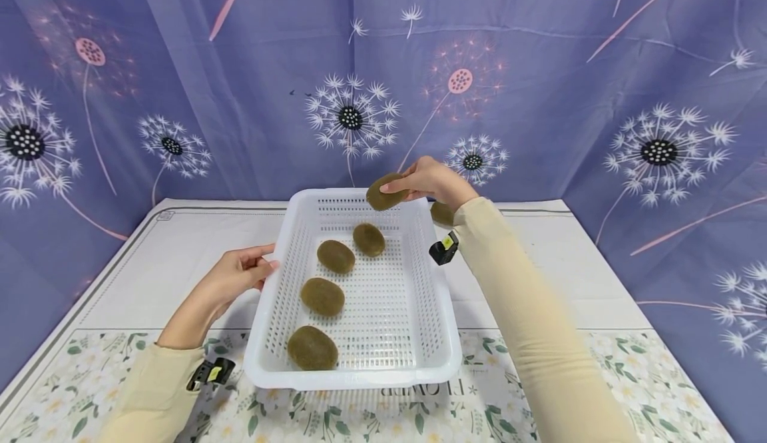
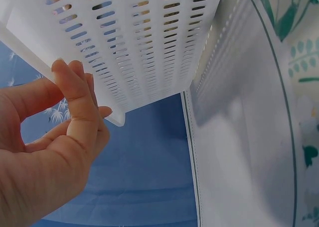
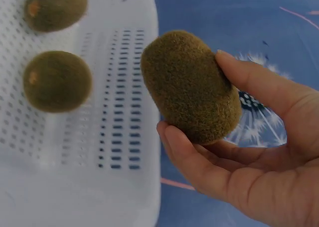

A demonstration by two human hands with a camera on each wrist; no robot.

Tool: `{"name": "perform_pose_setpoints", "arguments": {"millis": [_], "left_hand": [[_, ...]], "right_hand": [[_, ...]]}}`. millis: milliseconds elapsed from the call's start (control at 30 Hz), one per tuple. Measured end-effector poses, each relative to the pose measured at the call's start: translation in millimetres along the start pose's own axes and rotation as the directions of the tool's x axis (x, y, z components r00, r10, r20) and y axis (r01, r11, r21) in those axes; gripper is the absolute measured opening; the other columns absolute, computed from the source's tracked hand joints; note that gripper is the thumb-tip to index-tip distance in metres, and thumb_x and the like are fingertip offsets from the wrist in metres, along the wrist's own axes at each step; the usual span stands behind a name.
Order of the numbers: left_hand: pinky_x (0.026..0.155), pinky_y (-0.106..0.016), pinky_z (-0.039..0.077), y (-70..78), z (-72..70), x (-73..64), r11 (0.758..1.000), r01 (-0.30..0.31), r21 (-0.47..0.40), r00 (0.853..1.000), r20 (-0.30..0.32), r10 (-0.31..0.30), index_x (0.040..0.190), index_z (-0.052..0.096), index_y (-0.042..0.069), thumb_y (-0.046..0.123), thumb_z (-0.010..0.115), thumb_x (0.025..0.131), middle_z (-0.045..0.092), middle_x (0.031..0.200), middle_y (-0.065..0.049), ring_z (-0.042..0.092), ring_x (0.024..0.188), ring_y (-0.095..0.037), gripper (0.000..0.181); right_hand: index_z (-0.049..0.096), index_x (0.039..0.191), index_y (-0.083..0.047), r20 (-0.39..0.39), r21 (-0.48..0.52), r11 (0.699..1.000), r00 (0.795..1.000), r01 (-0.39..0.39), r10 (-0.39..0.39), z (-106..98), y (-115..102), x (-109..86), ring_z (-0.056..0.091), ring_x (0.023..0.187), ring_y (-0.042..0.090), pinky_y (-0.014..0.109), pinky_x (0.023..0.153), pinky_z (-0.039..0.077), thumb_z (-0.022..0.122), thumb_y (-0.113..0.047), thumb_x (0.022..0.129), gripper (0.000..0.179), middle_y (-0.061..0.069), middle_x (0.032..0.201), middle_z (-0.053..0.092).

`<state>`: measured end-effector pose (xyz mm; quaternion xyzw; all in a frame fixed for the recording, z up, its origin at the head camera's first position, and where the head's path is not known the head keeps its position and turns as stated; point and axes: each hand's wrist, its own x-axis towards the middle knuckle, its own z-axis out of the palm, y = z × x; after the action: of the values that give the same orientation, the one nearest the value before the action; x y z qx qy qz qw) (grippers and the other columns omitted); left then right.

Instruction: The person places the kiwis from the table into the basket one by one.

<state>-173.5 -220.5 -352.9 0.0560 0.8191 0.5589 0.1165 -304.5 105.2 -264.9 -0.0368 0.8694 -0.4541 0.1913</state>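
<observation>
My right hand (image 1: 428,180) pinches a brown, fuzzy kiwi (image 3: 189,87) between thumb and fingers, above the far right rim of a white plastic basket (image 1: 353,381). At the basket's left side, the bent fingers of my left hand (image 1: 236,273) hold its rim; the left wrist view shows the fingertips against the rim (image 2: 30,55). Several kiwis lie inside, mostly along the left: one near the front (image 1: 313,348), another behind it (image 1: 322,296), others farther back (image 1: 336,256). Outside the basket, another kiwi (image 1: 442,214) is partly hidden by my right wrist.
The basket stands on a table with a white cloth (image 1: 198,250) that has a floral front part (image 1: 647,376). A blue curtain with dandelion prints (image 1: 252,96) closes off the back and sides. Small black cameras (image 1: 445,248) are strapped to both wrists.
</observation>
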Motion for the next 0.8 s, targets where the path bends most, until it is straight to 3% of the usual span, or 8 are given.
{"name": "perform_pose_setpoints", "arguments": {"millis": [100,200,500,800], "left_hand": [[0.068,-0.029,0.050,0.5,0.0,-0.2,1.000,0.000,-0.008,1.000,0.006,0.000,0.136,0.032,-0.001,0.021,0.053,0.089,0.054,0.086,-0.010,0.059,0.071,-0.018,0.055],[0.068,-0.029,0.050,0.9,-0.1,-0.4,1.000,0.000,-0.015,1.000,0.007,0.000,0.136,0.031,-0.001,0.020,0.053,0.089,0.053,0.087,-0.010,0.058,0.072,-0.017,0.055],[0.067,-0.029,0.050,-0.6,-0.1,-0.1,1.000,-0.006,-0.018,1.000,0.003,0.006,0.136,0.032,0.000,0.021,0.054,0.089,0.053,0.086,-0.010,0.058,0.071,-0.017,0.056],[0.067,-0.029,0.050,0.8,1.2,-0.8,1.000,-0.009,-0.007,1.000,0.005,0.009,0.136,0.031,-0.001,0.022,0.054,0.089,0.053,0.086,-0.011,0.058,0.071,-0.017,0.057]], "right_hand": [[0.061,0.081,0.000,0.052,-0.008,1.000,0.999,0.015,-0.014,13,1,2.2,0.059,0.070,0.017,0.033,0.079,0.048,0.078,-0.025,0.067,0.033,0.005,0.075,0.061],[0.060,0.085,0.003,0.097,-0.011,1.000,0.995,0.020,-0.018,25,3,3.9,0.061,0.074,0.018,0.035,0.081,0.048,0.077,-0.022,0.068,0.035,0.008,0.079,0.062],[0.057,0.067,-0.003,0.196,-0.062,0.998,0.980,-0.013,0.025,53,11,7.7,0.061,0.071,0.019,0.033,0.076,0.050,0.077,-0.019,0.068,0.026,0.005,0.070,0.060],[0.060,0.081,0.003,0.337,-0.187,0.982,0.936,-0.042,0.104,72,19,10.3,0.061,0.071,0.016,0.031,0.074,0.051,0.077,-0.019,0.067,0.031,0.007,0.080,0.059]]}}
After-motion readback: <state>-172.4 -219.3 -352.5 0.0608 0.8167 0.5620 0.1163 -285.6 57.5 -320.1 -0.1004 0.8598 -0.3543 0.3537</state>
